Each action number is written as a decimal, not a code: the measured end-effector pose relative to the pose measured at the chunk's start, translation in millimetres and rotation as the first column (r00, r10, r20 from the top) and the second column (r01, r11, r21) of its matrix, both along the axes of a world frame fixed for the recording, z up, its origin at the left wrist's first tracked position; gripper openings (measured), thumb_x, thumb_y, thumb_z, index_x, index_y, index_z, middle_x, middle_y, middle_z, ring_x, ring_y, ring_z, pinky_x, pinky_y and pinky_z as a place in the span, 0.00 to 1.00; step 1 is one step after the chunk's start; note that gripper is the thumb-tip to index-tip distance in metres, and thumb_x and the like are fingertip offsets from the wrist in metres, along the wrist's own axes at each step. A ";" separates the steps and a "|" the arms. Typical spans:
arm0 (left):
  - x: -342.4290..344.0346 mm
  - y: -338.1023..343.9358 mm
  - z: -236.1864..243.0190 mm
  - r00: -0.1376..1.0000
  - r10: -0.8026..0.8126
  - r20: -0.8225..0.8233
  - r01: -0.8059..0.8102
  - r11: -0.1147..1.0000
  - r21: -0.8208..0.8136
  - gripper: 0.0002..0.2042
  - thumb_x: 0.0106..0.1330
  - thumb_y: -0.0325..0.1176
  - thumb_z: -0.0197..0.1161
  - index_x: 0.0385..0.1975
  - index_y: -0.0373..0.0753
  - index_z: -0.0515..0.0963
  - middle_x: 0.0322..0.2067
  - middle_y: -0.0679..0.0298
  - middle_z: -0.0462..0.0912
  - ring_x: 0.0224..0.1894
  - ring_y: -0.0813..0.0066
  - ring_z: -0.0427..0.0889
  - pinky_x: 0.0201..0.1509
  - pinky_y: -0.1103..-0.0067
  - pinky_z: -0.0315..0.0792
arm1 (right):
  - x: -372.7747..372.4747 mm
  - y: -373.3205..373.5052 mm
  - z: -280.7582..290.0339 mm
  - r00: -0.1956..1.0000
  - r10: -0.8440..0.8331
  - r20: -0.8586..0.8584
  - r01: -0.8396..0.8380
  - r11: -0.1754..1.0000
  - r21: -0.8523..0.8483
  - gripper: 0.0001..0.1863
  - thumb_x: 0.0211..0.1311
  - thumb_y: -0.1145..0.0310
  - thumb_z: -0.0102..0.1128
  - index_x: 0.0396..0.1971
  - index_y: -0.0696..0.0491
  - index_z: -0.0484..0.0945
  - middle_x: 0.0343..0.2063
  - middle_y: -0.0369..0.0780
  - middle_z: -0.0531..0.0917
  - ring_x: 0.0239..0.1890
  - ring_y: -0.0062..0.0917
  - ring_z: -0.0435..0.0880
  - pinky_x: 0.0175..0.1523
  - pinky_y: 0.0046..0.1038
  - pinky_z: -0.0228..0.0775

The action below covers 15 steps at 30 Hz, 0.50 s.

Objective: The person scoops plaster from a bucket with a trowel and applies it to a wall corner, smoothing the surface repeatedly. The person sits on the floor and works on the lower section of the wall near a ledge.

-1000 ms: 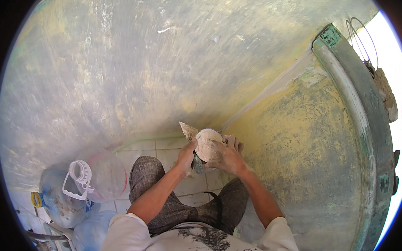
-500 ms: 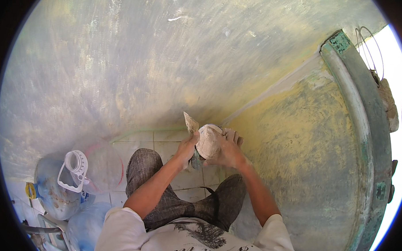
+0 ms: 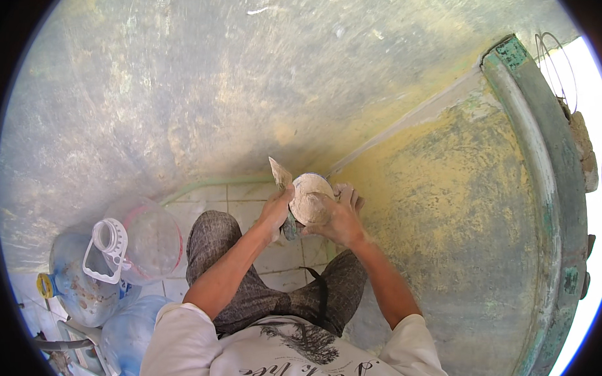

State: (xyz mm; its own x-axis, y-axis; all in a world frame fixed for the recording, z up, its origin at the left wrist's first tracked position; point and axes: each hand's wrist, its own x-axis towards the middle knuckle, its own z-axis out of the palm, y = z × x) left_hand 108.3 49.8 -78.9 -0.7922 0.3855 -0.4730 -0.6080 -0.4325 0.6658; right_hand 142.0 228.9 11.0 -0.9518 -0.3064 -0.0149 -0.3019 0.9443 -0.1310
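Observation:
Between my hands is a small round bowl (image 3: 305, 184) with a thin blue rim, filled with pale, lumpy plaster-like paste. At its left side my left hand (image 3: 274, 210) is closed round a putty knife (image 3: 280, 173). The knife's paste-coated blade points up past my fingers, and a greenish part shows below them. My right hand (image 3: 338, 220) is closed on the bowl's near right side, some fingers bent over or into the paste. Their tips are partly hidden. Pale grey lumps (image 3: 349, 195) lie just beyond my right hand; I cannot tell what they are.
A mottled grey-yellow wall (image 3: 178, 93) rises ahead, meeting a side wall (image 3: 441, 216) along a pale plastered seam (image 3: 418, 117). Large plastic bottles, one clear with a white handle (image 3: 104, 251) and one blue (image 3: 82, 288), stand left on the tiled floor (image 3: 251, 197). A worn ledge (image 3: 546, 179) borders the right.
My right fingers have shifted across the paste, whose top looks flatter and rounder. The bowl and both hands sit slightly higher in the picture; the left hand keeps hold of the putty knife.

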 end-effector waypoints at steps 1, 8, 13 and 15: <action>-0.6 0.5 -1.3 1.000 0.004 -0.004 -0.004 1.000 0.004 0.34 0.78 0.55 0.50 0.67 0.26 0.66 0.67 0.49 0.71 0.67 0.64 0.70 0.68 0.70 0.64 | -0.4 -1.4 2.0 0.998 -0.048 0.048 0.050 0.998 -0.031 0.56 0.32 0.37 0.84 0.67 0.39 0.72 0.57 0.52 0.63 0.61 0.49 0.57 0.67 0.52 0.45; 1.2 4.1 -7.9 0.998 0.052 -0.039 -0.053 0.999 -0.003 0.29 0.79 0.53 0.48 0.63 0.29 0.69 0.56 0.52 0.78 0.53 0.64 0.81 0.50 0.68 0.79 | -10.1 10.9 5.6 0.977 -0.127 0.170 0.151 0.979 -0.138 0.63 0.27 0.39 0.86 0.69 0.44 0.66 0.59 0.53 0.60 0.62 0.50 0.55 0.68 0.52 0.45; 6.3 3.4 18.2 0.998 0.065 -0.007 -0.064 0.996 0.065 0.27 0.80 0.51 0.46 0.62 0.32 0.69 0.51 0.54 0.82 0.47 0.65 0.85 0.43 0.67 0.85 | -12.2 27.1 -15.9 0.968 -0.104 0.230 0.155 0.963 -0.219 0.62 0.31 0.38 0.84 0.69 0.47 0.66 0.59 0.54 0.60 0.61 0.50 0.55 0.68 0.51 0.46; 5.6 6.7 8.9 0.995 0.097 -0.028 -0.094 0.991 0.090 0.26 0.81 0.50 0.45 0.61 0.32 0.70 0.51 0.54 0.82 0.46 0.65 0.86 0.41 0.67 0.85 | -10.8 24.5 -15.8 0.968 -0.101 0.228 0.152 0.964 -0.218 0.60 0.33 0.37 0.83 0.69 0.47 0.68 0.58 0.55 0.61 0.61 0.50 0.55 0.67 0.51 0.46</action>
